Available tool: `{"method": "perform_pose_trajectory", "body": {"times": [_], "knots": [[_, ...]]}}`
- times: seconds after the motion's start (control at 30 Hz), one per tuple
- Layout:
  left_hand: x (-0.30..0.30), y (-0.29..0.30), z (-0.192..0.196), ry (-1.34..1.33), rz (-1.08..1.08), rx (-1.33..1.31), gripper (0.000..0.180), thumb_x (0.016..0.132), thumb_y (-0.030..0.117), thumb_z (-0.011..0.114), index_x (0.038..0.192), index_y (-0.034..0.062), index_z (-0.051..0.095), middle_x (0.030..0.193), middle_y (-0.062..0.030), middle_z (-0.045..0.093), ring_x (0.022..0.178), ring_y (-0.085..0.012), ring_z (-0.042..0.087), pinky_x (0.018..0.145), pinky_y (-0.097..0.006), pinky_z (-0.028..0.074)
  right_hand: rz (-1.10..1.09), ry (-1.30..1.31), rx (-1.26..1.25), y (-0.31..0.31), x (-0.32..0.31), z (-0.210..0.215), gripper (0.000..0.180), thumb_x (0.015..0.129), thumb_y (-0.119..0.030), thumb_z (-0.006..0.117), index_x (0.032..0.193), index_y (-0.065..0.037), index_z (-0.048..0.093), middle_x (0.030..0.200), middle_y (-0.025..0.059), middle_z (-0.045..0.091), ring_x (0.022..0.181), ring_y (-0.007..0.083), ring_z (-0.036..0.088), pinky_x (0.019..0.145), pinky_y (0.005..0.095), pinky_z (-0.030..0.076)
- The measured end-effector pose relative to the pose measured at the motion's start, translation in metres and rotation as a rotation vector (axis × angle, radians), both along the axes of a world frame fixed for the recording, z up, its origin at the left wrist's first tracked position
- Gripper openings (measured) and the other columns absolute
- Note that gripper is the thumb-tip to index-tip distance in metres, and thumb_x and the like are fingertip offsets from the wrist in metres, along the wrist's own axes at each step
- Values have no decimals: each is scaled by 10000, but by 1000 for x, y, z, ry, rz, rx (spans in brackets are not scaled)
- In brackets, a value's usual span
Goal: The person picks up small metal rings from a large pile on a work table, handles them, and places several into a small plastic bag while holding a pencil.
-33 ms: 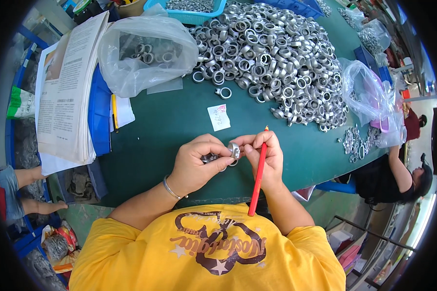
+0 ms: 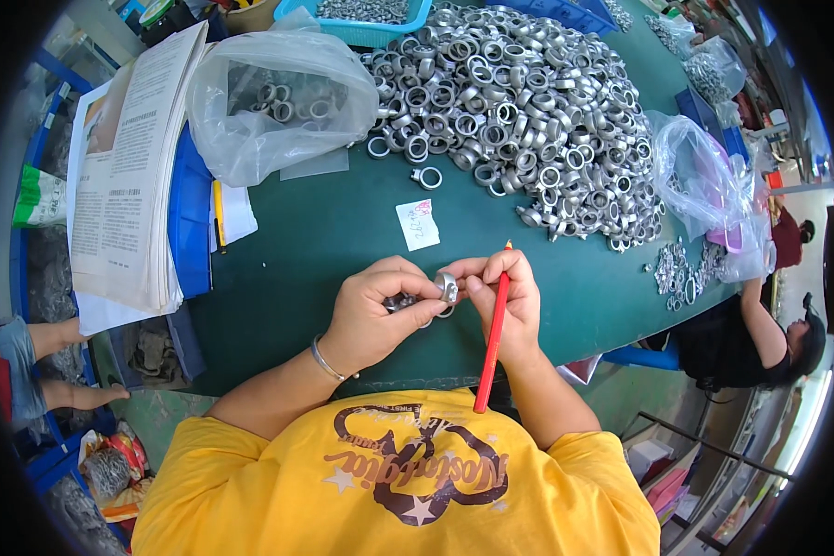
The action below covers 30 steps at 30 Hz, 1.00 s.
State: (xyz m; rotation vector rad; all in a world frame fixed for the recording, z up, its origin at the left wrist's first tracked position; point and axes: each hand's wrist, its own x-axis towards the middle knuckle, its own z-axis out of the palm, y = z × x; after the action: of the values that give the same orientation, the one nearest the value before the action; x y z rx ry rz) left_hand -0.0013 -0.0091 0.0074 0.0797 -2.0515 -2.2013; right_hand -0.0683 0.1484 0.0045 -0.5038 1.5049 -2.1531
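Between the thumb and forefinger of my left hand [image 2: 375,310] a silver metal ring [image 2: 448,286] stands on edge. More rings show partly under that hand, some hidden by its fingers; I cannot tell whether it holds them or they lie on the table. My right hand [image 2: 512,306] is closed on a red pencil [image 2: 493,347], its tip pointing away from me and its blunt end toward my yellow shirt. The right fingertips are close beside the ring. A large heap of similar rings [image 2: 528,111] lies beyond my hands, with one loose ring [image 2: 426,178] at its near edge.
A handwritten paper slip [image 2: 419,225] lies on the green table [image 2: 315,222]. To the left are a plastic bag of rings [image 2: 241,139], a paper stack [image 2: 125,185] and a yellow pencil [image 2: 219,215]. Small metal parts [image 2: 681,273] lie right, near a seated co-worker [image 2: 746,343].
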Motion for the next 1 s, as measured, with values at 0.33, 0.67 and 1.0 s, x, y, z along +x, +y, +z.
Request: {"method": "perform_pose_trajectory", "body": {"times": [0.33,0.67,1.0], "knots": [[0,0,0,-40,6,41,79,738,-39,660,805,-9,631,806,-50,583,643,-84,572,562,-181,450,23,-52,-10,-1,-1,0,156,876,37,460,877,-67,345,982,188,580,794,151,580,693,243,490],[-1,-2,-5,143,14,-146,125,711,-57,667,818,-4,629,816,-55,580,659,-95,569,554,-186,440,-1,42,-88,0,2,-2,340,750,116,599,878,-63,339,1078,226,527,865,205,599,766,298,515],[1,-2,-2,113,-15,-50,130,725,-45,667,839,-13,614,820,-60,562,629,-89,558,545,-189,440,-52,436,21,-6,-1,-6,323,734,96,614,876,-48,362,1056,219,539,896,219,593,755,310,513]]}}
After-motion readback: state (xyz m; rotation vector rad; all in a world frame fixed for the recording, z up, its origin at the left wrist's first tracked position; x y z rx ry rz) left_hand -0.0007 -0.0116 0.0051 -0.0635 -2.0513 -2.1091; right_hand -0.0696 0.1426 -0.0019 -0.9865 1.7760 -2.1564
